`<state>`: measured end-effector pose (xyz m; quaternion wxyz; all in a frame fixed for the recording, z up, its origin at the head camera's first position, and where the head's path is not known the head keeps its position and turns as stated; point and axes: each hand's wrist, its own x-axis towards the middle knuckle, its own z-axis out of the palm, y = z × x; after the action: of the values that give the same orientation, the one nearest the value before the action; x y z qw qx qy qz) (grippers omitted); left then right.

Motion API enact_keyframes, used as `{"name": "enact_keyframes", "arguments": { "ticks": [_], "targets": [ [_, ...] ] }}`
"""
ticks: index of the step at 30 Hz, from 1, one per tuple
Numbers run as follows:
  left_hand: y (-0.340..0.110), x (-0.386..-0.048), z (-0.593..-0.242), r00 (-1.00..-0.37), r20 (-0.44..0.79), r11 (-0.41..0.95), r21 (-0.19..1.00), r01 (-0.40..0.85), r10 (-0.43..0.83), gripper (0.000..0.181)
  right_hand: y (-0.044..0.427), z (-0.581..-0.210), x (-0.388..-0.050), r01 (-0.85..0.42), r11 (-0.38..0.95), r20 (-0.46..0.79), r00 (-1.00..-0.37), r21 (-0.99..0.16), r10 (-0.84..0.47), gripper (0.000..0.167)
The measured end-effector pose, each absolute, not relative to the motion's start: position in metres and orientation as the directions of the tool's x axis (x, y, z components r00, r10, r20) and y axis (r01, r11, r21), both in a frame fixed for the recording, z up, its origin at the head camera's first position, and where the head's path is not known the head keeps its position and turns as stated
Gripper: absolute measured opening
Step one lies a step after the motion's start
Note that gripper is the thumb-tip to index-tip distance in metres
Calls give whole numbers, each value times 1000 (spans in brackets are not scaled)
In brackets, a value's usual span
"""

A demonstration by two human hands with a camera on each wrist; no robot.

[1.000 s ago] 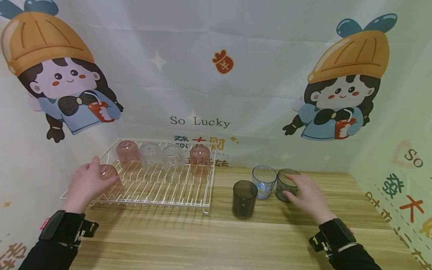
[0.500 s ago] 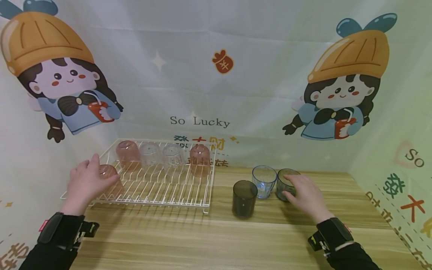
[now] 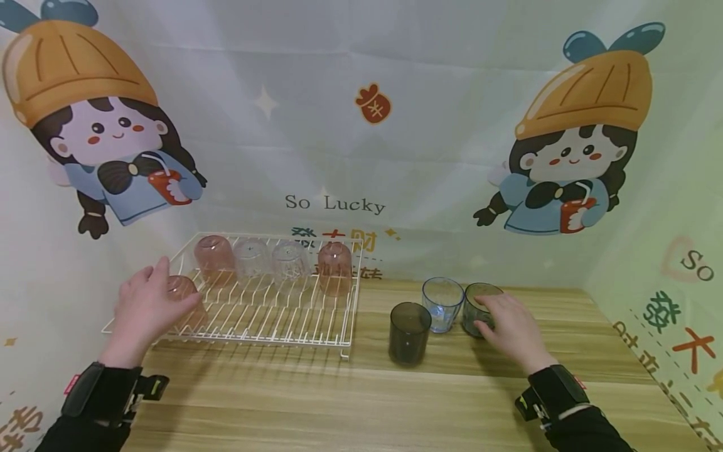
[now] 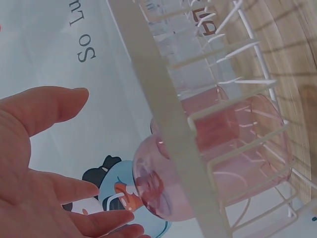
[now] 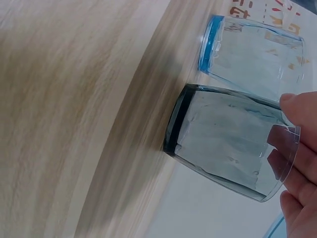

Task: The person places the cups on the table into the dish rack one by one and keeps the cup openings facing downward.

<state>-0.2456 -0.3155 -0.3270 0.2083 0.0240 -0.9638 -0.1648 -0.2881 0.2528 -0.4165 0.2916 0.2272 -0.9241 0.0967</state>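
An upturned pink glass (image 3: 183, 295) stands at the front left corner of a white wire rack (image 3: 271, 342). My left hand (image 3: 141, 307) hovers beside it; in the left wrist view the thumb and fingers (image 4: 94, 223) are spread, apart from the pink glass (image 4: 213, 173). At the right, an upright grey glass (image 3: 474, 317) stands on the table. My right hand (image 3: 516, 329) is at its rim, thumb and fingers loosely extended. In the right wrist view fingertips show through the rim of the grey glass (image 5: 223, 144); firm contact cannot be made out.
Two clear glasses (image 3: 252, 260) and two pink glasses (image 3: 335, 267) stand upturned along the rack's back. A bluish glass (image 3: 442, 307) is close beside the grey one, with a dark glass (image 3: 409, 336) in front of it. A printed cloth (image 3: 429, 157) hangs behind the wooden table (image 3: 339, 402).
My right hand has shifted very slightly left. My left hand is nearly still, its fingertips a touch higher. The glasses and the rack have not moved.
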Motion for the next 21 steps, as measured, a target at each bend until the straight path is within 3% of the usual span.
{"name": "enact_keyframes", "arguments": {
  "ticks": [7, 21],
  "targets": [
    [-309, -243, -326, -907, 411, 941, 335, 56, -93, 88, 253, -420, -290, -477, 878, 589, -723, -49, -360, 40],
    [-291, -237, -322, -879, 476, 930, 338, 143, -38, 79, 253, -424, -290, -463, 886, 575, -733, -31, -363, 33]
  ]
}}
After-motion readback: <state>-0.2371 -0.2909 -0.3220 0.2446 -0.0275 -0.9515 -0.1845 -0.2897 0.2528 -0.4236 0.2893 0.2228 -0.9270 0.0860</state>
